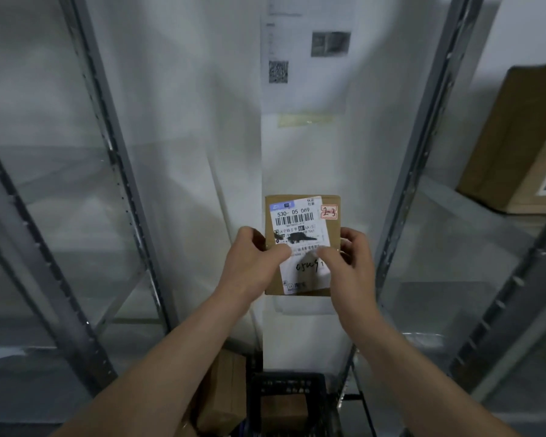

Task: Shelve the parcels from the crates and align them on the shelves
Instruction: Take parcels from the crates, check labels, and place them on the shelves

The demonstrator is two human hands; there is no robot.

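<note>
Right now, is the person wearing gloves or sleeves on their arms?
No. The left hand and right hand are bare, with no gloves. Both forearms are bare too, as far as the picture shows; no sleeves, watch, rings or bracelets can be seen.

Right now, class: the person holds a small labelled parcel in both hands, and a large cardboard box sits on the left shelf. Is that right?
Not quite. The head view shows the large cardboard box on the right shelf. Both the left hand and right hand do hold the small labelled parcel.
</note>
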